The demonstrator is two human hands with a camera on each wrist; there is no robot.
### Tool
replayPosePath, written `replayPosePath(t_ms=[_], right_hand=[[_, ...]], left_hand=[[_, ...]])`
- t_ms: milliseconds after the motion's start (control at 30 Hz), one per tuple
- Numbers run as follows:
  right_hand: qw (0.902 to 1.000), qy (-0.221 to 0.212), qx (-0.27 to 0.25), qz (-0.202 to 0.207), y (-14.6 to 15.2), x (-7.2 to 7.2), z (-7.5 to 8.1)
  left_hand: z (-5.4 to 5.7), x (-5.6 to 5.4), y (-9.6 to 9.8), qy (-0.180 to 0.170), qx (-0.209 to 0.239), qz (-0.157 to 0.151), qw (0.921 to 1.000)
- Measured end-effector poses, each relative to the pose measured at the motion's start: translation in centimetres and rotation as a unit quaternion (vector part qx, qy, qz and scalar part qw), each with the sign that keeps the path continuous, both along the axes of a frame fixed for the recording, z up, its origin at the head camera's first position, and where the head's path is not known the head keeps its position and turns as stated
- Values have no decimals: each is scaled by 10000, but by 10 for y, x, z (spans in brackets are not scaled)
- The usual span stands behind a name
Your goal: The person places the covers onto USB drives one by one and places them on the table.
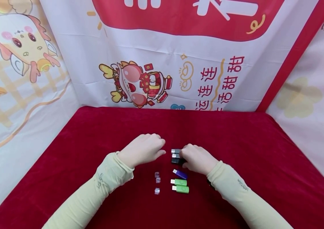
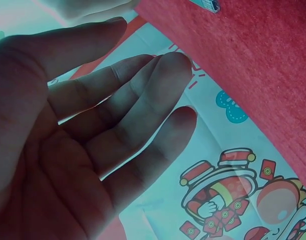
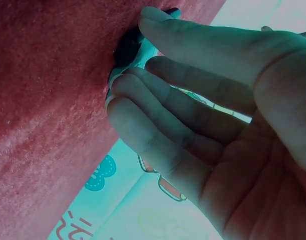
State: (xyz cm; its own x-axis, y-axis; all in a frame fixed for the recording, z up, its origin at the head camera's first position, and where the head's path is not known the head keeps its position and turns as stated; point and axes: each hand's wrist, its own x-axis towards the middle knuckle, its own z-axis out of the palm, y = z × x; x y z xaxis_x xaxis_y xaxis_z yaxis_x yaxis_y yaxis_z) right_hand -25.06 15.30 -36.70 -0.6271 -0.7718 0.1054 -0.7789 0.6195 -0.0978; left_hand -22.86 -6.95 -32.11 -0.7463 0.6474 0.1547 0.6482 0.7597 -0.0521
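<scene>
"Bright-green rectangular USB sticks [image 1: 182, 189] nearest; to their left, across red velvety cloth [image 1: 222, 127], clear plastic caps [image 1: 157, 190]. Purple USB stick [image 1: 182, 174] next."

"Fingers?"

"Right hand [image 1: 198, 158]: bent, close together, at black USB stick [image 1: 176, 161] and two grey USB sticks [image 1: 175, 156]; pinching, cannot tell. Left hand [image 1: 143, 149]: loosely curved, thumb apart, cloth gap between."

"Beyond?"

"Cloth, to its far edge at white printed hanging [image 1: 87, 63]."

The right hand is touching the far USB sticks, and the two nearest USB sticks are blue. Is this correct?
The colour is wrong: the two nearest USB sticks are green, as the head view shows. The right hand is touching the far USB sticks.
</scene>
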Motion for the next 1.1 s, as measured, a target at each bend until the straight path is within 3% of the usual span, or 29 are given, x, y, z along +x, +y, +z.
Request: replayPosePath(t_ms=[267,767,1100], right_hand=[[9995,172,40,-263,3,5,12],[9965,-348,280,-702,7,13,30],[9917,-817,420,-899,-1,17,31]], left_hand=[[0,1,-1,-99,13,115,9999],[1,4,-4,-335,-53,229,9992],[3,2,-5,-509,-133,283,9982]])
